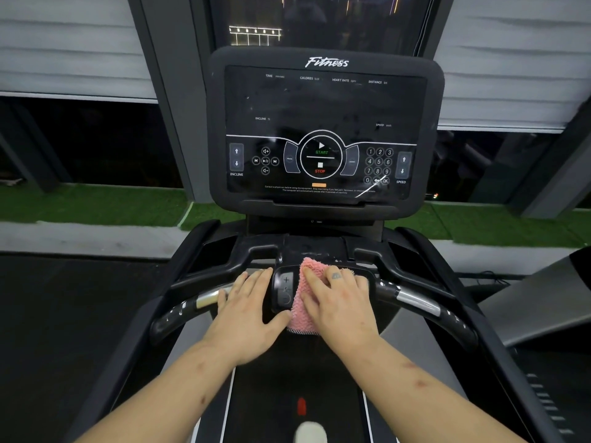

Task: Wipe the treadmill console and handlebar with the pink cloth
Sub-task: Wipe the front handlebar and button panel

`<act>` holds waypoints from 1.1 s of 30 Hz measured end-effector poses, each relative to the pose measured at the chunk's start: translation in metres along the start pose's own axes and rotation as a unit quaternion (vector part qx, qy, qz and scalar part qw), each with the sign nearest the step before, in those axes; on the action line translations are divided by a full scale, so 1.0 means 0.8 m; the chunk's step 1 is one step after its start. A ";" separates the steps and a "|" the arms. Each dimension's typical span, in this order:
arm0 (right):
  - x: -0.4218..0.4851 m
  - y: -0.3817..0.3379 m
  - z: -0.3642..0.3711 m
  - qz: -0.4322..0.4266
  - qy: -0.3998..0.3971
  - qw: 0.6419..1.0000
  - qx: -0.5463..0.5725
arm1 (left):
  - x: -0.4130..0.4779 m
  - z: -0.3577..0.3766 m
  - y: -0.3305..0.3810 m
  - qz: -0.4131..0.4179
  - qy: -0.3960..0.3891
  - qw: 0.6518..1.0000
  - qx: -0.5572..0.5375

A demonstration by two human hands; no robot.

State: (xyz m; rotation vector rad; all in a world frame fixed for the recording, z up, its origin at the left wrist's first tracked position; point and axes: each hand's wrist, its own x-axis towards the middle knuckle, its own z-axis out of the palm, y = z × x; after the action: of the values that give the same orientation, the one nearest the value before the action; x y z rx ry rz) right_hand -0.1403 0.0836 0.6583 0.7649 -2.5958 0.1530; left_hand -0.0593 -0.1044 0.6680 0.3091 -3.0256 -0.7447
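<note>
The black treadmill console (326,129) stands upright ahead, its display dark, with START and STOP buttons in the middle. Below it runs the black handlebar (415,300) with silver grip sensors on both sides. The pink cloth (303,302) lies over the handlebar's centre, beside a small control pad. My right hand (339,298) presses flat on the cloth with straight fingers. My left hand (246,305) rests flat on the handlebar left of the pad, its thumb touching the cloth's lower edge.
The treadmill belt (297,404) runs below my arms, with a red mark and a white shoe tip on it. Side rails (499,362) flank the belt. Green turf (96,203) and dark windows lie beyond the machine. Another machine's grey part (537,302) stands at the right.
</note>
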 end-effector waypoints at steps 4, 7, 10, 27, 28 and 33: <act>0.002 0.001 -0.002 -0.005 -0.021 1.000 0.002 | 0.001 0.001 0.000 -0.002 0.004 1.000 -0.003; -0.002 0.011 -0.005 -0.002 -0.012 1.000 -0.004 | 0.001 0.000 0.000 -0.003 0.007 1.000 -0.003; -0.009 0.029 -0.007 0.012 0.005 1.000 -0.008 | 0.000 -0.001 0.001 -0.008 -0.002 1.000 -0.007; 0.000 0.006 0.000 -0.013 0.010 1.000 0.009 | -0.001 -0.001 0.003 -0.016 -0.003 1.000 -0.010; -0.002 0.011 0.000 -0.011 0.009 1.000 0.006 | -0.001 -0.002 0.004 -0.016 -0.003 1.000 -0.011; -0.012 0.037 -0.004 0.017 0.015 1.000 -0.007 | -0.001 -0.004 0.005 -0.016 0.000 1.000 -0.008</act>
State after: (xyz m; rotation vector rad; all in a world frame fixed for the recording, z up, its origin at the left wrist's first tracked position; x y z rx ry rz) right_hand -0.1474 0.1140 0.6575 0.7082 -2.5803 0.1565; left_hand -0.0591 -0.1019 0.6725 0.3567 -3.0198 -0.7700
